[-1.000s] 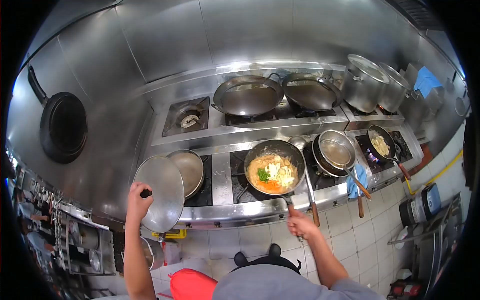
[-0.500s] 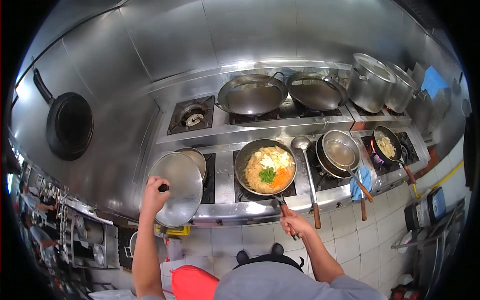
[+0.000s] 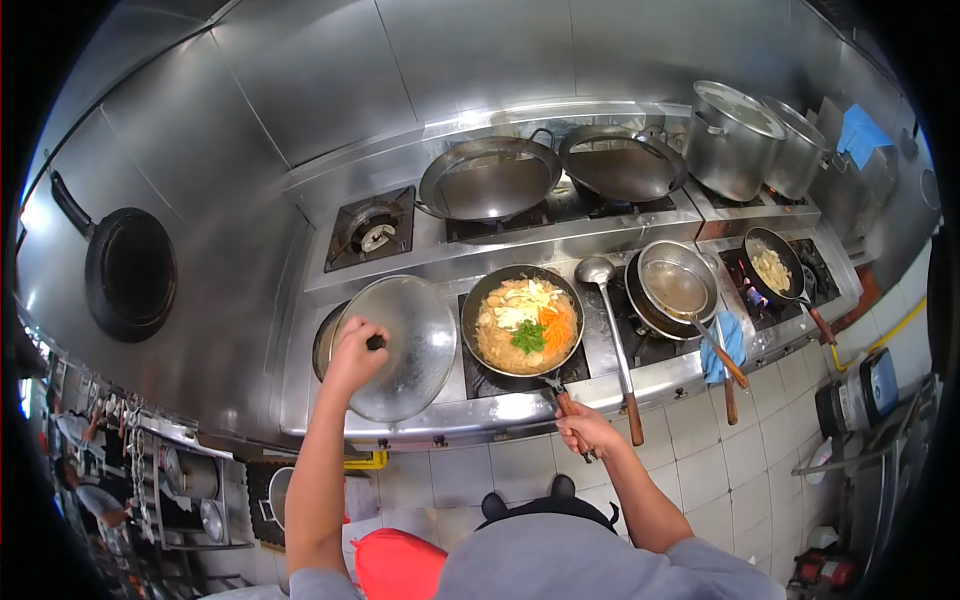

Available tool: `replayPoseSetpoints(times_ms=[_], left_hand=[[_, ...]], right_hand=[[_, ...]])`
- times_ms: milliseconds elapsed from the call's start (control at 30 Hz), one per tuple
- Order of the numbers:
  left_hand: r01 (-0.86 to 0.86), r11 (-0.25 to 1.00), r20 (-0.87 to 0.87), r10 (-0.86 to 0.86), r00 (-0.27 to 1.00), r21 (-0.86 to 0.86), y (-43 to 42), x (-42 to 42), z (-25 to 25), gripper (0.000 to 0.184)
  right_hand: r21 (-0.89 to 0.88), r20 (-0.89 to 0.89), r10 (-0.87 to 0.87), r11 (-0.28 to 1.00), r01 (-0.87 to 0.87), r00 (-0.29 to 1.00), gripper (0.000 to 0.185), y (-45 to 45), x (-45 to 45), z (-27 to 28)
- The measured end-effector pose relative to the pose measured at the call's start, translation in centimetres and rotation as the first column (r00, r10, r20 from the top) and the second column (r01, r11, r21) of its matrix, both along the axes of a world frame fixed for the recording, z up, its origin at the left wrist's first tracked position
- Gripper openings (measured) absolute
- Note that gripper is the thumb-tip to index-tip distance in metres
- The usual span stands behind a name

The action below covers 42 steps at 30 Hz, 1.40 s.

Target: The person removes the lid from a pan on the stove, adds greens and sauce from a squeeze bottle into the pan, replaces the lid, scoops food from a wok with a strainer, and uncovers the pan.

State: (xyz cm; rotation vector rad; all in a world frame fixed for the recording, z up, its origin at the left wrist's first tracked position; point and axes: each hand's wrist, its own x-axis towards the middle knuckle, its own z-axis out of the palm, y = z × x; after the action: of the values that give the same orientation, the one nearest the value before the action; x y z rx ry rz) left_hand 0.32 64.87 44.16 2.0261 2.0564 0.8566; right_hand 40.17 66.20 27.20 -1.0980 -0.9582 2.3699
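Note:
My left hand (image 3: 358, 354) grips the dark knob of a round glass lid (image 3: 405, 365), which is raised over the stove's front left part and partly covers a pan (image 3: 325, 340) behind it. My right hand (image 3: 588, 432) is wrapped around the brown handle of a frying pan (image 3: 470, 345) on a front burner. In that pan lie noodle-like strands (image 3: 500, 350) topped with chopped green herbs (image 3: 528, 336), orange carrot strips (image 3: 557, 328) and pale pieces. To the right of the pan rests a long-handled ladle (image 3: 612, 330).
Strainer (image 3: 677, 283) over a dark pan; a blue cloth (image 3: 730, 345) hangs at the stove edge. At right, a small frying pan (image 3: 772, 268) sits above a flame. Behind are two woks (image 3: 490, 190) (image 3: 622, 175) and tall pots (image 3: 735, 145). A black pan (image 3: 130, 275) hangs left.
My left hand has moved the glass lid rightward, closer to the frying pan. My right hand keeps its grip on the pan handle. The whole view has shifted slightly.

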Motion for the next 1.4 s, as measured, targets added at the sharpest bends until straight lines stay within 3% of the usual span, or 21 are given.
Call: replayPoseSetpoints(times_ms=[167,333,400,433,600,733,867,1000,1033,1067,1100,1167,1233,1300,1400], left_hand=[[0.057,0.998,0.009,-0.057,0.998,-0.032,3.8,2.3,-0.4,0.019],[0.158,0.987,-0.007,-0.158,0.987,-0.031,7.8,4.7,-2.3,0.02],[0.198,0.979,-0.014,-0.199,0.98,-0.056,9.4,6.0,-2.9,0.02],[0.205,0.976,-0.021,-0.207,0.978,-0.071,10.2,6.6,-3.3,0.02],[0.23,0.963,-0.061,-0.241,0.969,-0.143,14.2,10.1,-5.2,0.02],[0.269,0.947,-0.086,-0.287,0.954,-0.173,16.9,12.3,-8.0,0.022],[0.308,0.936,-0.105,-0.328,0.939,-0.169,18.3,14.5,-9.5,0.024],[0.276,0.942,-0.115,-0.301,0.947,-0.191,18.9,16.0,-10.6,0.023],[0.276,0.938,-0.12,-0.305,0.945,-0.209,19.0,16.2,-10.9,0.023],[0.275,0.934,-0.127,-0.308,0.943,-0.228,19.1,16.3,-11.2,0.023],[0.268,0.936,-0.127,-0.302,0.945,-0.226,19.3,16.4,-11.5,0.023],[0.257,0.94,-0.135,-0.291,0.947,-0.223,19.4,16.5,-12.1,0.024],[0.255,0.942,-0.125,-0.286,0.95,-0.216,19.3,16.5,-12.1,0.024],[0.257,0.945,-0.117,-0.284,0.952,-0.203,19.4,16.5,-12.0,0.024],[0.257,0.945,-0.113,-0.283,0.952,-0.201,19.3,16.8,-12.1,0.024]], right_hand=[[-0.025,0.017,-0.103,0.994,0.103,0.995,0.019,0.1,-3.9,0.3],[-0.028,-0.02,-0.048,0.999,0.047,0.999,0.024,0.5,-3.5,-0.2],[-0.031,-0.2,0.0,1.0,-0.006,0.98,0.039,0.6,-2.1,-1.7],[-0.033,-0.202,-0.016,0.999,0.01,0.979,0.039,0.4,-1.0,-2.7],[-0.025,0.038,-0.129,0.991,0.13,0.991,0.053,-2.3,6.8,-5.7],[-0.01,0.275,-0.108,0.993,0.115,0.955,0.055,-6.4,13.4,-8.8],[-0.075,0.534,0.056,0.997,-0.019,0.844,0.057,-11.5,18.7,-13.3],[-0.165,0.649,0.053,0.984,0.072,0.759,0.048,-17.8,24.2,-19.5],[-0.187,0.682,0.089,0.981,0.056,0.726,0.036,-19.0,25.4,-19.7],[-0.074,0.687,0.27,0.949,-0.305,0.675,0.026,-19.5,27.1,-21.7],[-0.072,0.688,0.273,0.947,-0.312,0.672,0.026,-20.1,28.4,-23.7],[-0.376,0.731,0.209,0.918,0.128,0.65,0.031,-21.2,29.2,-22.4],[-0.359,0.741,0.182,0.921,0.152,0.646,0.026,-20.4,29.5,-20.7],[-0.254,0.726,0.042,0.944,0.211,0.687,0.021,-18.9,29.6,-19.6],[-0.125,0.72,-0.094,0.957,0.262,0.687,0.028,-16.1,28.5,-18.5]])
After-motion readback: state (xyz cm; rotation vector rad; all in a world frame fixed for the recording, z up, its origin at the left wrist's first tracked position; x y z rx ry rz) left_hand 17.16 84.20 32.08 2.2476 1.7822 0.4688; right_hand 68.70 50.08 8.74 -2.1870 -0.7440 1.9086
